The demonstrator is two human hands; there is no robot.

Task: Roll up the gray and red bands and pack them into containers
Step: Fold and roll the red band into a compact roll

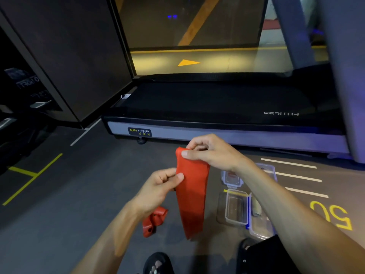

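A red band (192, 196) hangs flat in front of me. My right hand (212, 153) pinches its folded top end, while my left hand (159, 188) pinches its left edge a little lower. On the floor under my left forearm lies a second red band (155, 220), bunched up. To the right, on the floor, stands an open clear container (237, 208). Beside it is another clear container (260, 230) with a rolled gray band (256, 208) inside, partly hidden by my right forearm.
A clear clip-on lid (232, 177) lies beyond the containers. A treadmill (217, 107) runs across the floor just ahead. Yellow and white lines and a yellow number mark the gray floor. My feet in dark sandals (158, 263) show at the bottom edge.
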